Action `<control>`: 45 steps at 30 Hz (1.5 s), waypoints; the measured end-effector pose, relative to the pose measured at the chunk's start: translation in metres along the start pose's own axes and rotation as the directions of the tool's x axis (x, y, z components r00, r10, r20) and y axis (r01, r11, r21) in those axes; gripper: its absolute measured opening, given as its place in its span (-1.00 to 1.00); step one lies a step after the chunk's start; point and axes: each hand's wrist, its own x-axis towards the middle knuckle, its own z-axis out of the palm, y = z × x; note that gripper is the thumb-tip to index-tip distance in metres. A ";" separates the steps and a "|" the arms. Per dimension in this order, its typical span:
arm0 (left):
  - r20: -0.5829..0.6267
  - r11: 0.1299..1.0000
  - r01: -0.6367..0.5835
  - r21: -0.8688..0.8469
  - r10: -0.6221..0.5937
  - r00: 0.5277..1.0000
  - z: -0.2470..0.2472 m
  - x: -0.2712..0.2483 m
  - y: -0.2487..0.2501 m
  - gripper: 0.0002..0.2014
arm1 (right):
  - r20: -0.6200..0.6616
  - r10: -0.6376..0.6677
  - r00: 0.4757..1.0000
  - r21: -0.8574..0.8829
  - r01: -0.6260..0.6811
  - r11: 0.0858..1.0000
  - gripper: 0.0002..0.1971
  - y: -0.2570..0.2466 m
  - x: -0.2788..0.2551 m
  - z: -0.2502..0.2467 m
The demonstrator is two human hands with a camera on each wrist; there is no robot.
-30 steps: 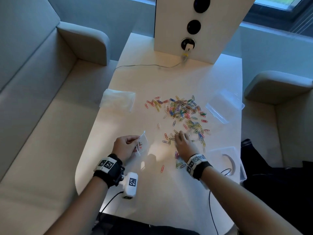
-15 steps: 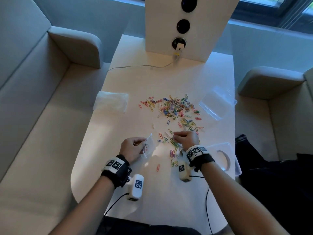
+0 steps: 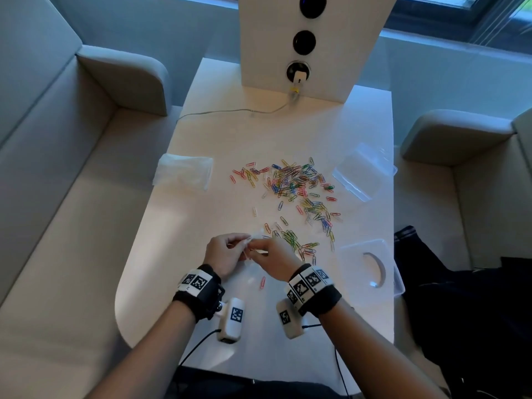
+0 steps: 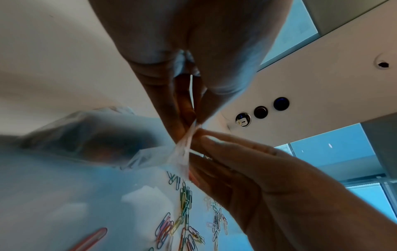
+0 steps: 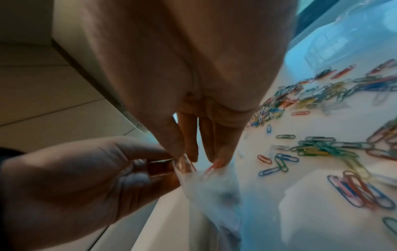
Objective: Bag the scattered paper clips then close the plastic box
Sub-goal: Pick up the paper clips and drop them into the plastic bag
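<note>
Pinching small clear bag (image 3: 257,237) mouth, left hand (image 3: 225,256) keeps it open (judged); right hand (image 3: 275,259) fingertips pinch clips at opening; loose paper clips (image 3: 290,187) within reach

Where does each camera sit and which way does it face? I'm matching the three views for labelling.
Head: worn high, looks down on the table; both forearms, left hand and right hand show.
Left wrist: under the left hand, looks along its fingers toward the bag; the right hand enters too.
Right wrist: under the right hand, looks along its fingers; the left hand enters.
Shared: both hands, the bag, the paper clips.
</note>
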 end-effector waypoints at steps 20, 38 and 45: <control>-0.063 0.994 0.086 -0.064 -0.090 0.994 -0.031 0.010 -0.024 -0.80 | 0.251 -0.113 0.961 -0.786 0.271 0.556 -0.08 0.111 -0.027 0.039; -0.023 0.997 0.067 -0.040 -0.068 0.997 -0.026 0.011 -0.021 -0.83 | 0.233 0.065 0.970 -0.738 0.133 0.662 -0.27 0.116 -0.028 0.007; -0.013 0.996 0.081 -0.034 -0.082 0.997 -0.023 0.009 -0.019 -0.83 | 0.062 -0.088 0.994 -0.723 0.105 0.683 -0.76 0.117 -0.025 0.009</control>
